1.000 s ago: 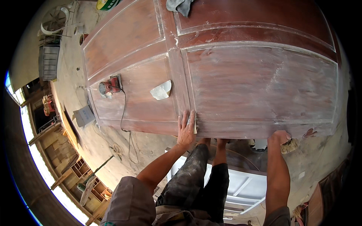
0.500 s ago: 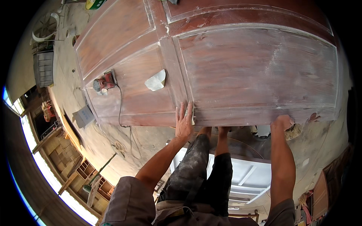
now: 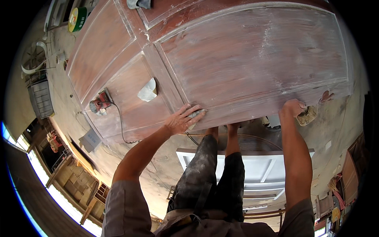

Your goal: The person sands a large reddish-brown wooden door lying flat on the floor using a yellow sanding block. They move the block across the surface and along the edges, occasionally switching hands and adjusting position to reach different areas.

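A large reddish-brown wooden door (image 3: 252, 51) with raised panels and pale dust lies flat before me. On its near edge, left of the middle, my left hand (image 3: 183, 118) presses a folded piece of sandpaper (image 3: 195, 114) with spread fingers. Farther right, my right hand (image 3: 292, 107) is curled over the same near edge, its fingertips partly hidden. A loose pale sheet of sandpaper (image 3: 147, 90) rests on the door to the left. Beyond it sits a red power sander (image 3: 102, 102) with a dark cord.
A grey cloth-like item (image 3: 138, 3) lies at the door's far side. Under the near edge, beside my legs, is a white panelled door (image 3: 252, 170). On the floor at left stand a yellow-green bucket (image 3: 77, 19), a white-rimmed fan (image 3: 34, 57) and a grey carton (image 3: 90, 140).
My left hand has turned, its fingers now pointing right along the edge with the sandpaper beneath them. The view has swung, tilting the door. My right hand stays at the edge.
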Demonstrator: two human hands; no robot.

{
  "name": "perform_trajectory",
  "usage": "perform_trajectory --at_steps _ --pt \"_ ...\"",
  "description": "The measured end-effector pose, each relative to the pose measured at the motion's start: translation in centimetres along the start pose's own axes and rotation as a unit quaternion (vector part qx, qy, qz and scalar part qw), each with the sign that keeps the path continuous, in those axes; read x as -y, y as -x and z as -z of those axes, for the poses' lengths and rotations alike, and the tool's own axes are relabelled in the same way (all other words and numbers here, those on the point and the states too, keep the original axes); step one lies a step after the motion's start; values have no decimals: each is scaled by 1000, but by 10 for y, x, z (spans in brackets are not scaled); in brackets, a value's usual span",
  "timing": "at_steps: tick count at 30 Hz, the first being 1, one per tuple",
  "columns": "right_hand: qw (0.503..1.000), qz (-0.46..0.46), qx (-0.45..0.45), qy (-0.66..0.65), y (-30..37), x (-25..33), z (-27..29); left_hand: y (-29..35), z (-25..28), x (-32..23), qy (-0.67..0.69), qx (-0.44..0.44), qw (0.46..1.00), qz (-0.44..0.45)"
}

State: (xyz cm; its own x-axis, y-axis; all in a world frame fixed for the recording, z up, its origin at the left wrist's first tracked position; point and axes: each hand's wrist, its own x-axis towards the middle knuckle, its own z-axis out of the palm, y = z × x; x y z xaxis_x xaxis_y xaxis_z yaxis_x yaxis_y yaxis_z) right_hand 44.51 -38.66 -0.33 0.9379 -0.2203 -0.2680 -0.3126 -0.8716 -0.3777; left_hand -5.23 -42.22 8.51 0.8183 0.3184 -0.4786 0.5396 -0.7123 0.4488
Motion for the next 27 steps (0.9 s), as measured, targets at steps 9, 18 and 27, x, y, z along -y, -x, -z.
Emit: perform_trajectory --at_steps 9,18,27 --pt "999 27 -2 -19 8 1 -1 -29 22 -5 -66 9 998 -18" --pt "998 24 -25 -43 5 0 -2 27 7 12 -23 -23 999 -11" --pt "999 8 -15 -34 31 16 9 -18 23 -14 -73 -28 997 18"
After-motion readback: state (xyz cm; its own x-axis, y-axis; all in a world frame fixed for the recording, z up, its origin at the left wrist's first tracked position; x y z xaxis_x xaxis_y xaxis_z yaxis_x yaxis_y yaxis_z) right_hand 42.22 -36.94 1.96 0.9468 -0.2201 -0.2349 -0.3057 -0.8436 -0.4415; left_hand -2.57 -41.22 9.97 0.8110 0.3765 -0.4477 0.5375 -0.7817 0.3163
